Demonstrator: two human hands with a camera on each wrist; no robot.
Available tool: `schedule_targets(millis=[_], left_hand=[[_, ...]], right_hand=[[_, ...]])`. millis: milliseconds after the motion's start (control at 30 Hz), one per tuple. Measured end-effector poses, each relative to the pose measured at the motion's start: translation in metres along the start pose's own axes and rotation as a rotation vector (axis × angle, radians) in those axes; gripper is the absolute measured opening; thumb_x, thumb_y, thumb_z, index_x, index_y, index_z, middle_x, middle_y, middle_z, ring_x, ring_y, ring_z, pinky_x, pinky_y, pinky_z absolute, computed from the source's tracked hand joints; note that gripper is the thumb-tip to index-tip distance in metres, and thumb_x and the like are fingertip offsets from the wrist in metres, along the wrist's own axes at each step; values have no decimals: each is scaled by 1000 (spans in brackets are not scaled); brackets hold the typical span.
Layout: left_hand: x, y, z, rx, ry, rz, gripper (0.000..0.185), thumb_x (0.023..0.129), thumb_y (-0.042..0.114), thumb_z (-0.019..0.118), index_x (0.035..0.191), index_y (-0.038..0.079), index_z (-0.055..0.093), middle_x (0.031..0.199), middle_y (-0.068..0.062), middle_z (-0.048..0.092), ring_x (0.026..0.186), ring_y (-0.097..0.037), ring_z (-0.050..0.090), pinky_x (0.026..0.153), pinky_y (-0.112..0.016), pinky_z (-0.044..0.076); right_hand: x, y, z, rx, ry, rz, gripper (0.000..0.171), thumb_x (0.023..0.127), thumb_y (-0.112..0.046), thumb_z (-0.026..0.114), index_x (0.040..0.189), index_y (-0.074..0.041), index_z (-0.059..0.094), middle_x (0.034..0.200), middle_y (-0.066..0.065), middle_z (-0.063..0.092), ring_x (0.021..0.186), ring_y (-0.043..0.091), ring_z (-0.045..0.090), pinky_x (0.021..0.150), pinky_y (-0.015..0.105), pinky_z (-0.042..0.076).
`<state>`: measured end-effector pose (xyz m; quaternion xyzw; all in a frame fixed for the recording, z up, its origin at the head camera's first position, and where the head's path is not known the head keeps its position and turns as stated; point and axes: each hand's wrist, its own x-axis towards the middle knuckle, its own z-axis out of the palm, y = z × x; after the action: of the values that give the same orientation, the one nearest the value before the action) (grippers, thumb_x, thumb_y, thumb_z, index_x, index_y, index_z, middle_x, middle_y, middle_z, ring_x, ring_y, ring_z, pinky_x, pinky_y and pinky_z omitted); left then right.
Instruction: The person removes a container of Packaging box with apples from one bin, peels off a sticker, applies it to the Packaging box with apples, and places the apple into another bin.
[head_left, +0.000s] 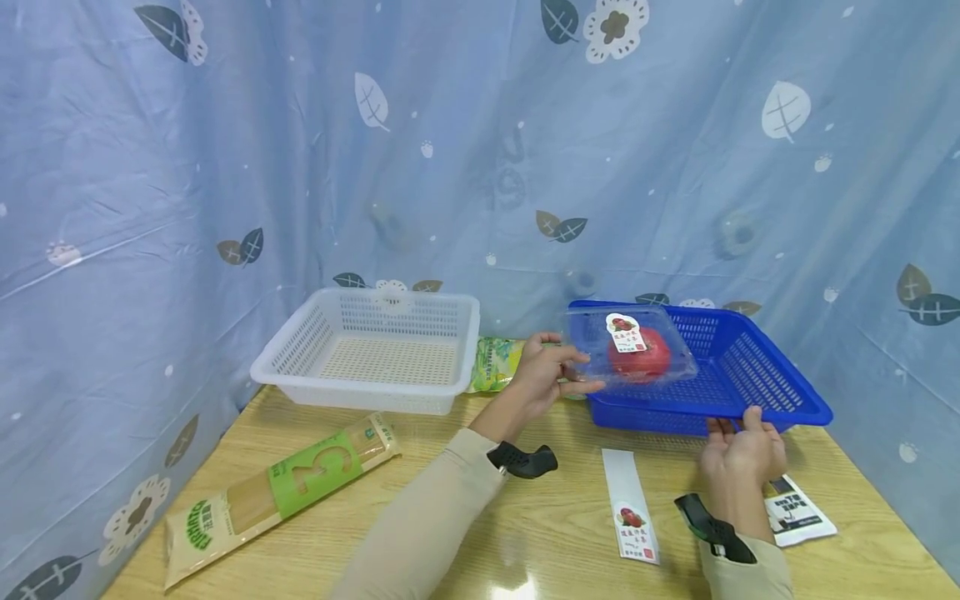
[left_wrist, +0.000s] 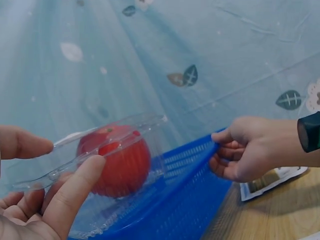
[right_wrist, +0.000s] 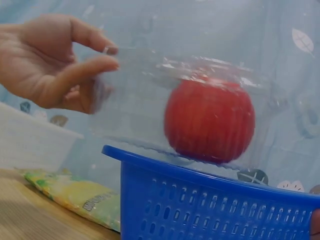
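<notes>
My left hand [head_left: 542,377] pinches the left edge of a clear plastic clamshell box [head_left: 588,342] between thumb and fingers. Inside the box lies a round red fruit [left_wrist: 115,165], and its lid carries a white label [head_left: 626,333] with a red fruit picture. The box is over the left part of a blue perforated basket [head_left: 780,367]; in the right wrist view it shows just above the rim. With thumb on top and fingers underneath, my right hand [head_left: 744,454] grips the basket's front rim.
A white perforated basket [head_left: 367,396] stands at the back left. Behind my left hand lies a green-yellow packet [head_left: 495,362]. A long noodle-like pack [head_left: 281,492] lies front left. A paper strip [head_left: 630,500] and a black-and-white pouch [head_left: 802,512] lie near my right arm.
</notes>
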<state>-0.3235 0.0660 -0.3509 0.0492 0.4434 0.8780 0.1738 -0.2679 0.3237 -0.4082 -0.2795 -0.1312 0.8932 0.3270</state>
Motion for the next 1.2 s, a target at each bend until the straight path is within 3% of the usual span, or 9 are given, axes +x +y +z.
schedule_targets(millis=[200,533,700,933,1200], left_hand=[[13,-4,7,5,7,-14,72,86,-11,64,146,1,28,72,-7,44,49,-19,41,81,-50,62],[30,-6,20,64,39,-1,44,86,-10,63,118,8,40,64,-6,43,42,-22,42,74,-49,63],[37,-9,25,101,62,0,51,83,-11,67,124,4,42,60,-5,41,43,-23,45,70,-48,64],[37,-13,35,161,110,19,56,79,-12,72,125,4,44,80,-17,51,46,-23,47,64,-46,64],[36,-16,46,240,178,27,54,79,-10,74,121,9,46,69,-14,51,48,-24,50,59,-43,64]], right_hand=[[0,1,0,-8,2,-4,25,97,-19,65,99,-13,41,94,3,45,69,21,44,60,33,48],[-1,0,0,-8,-12,-3,23,97,-20,65,108,-14,44,98,3,48,71,20,48,61,33,50],[-1,0,-1,-16,-9,-4,24,97,-20,66,105,-13,44,96,3,47,71,21,46,60,32,50],[-1,1,-2,-13,-10,-7,27,96,-19,66,106,-14,42,96,3,47,71,20,47,60,32,51],[1,1,-1,-2,-6,-9,24,96,-19,66,105,-13,44,95,4,49,70,21,48,60,33,51]])
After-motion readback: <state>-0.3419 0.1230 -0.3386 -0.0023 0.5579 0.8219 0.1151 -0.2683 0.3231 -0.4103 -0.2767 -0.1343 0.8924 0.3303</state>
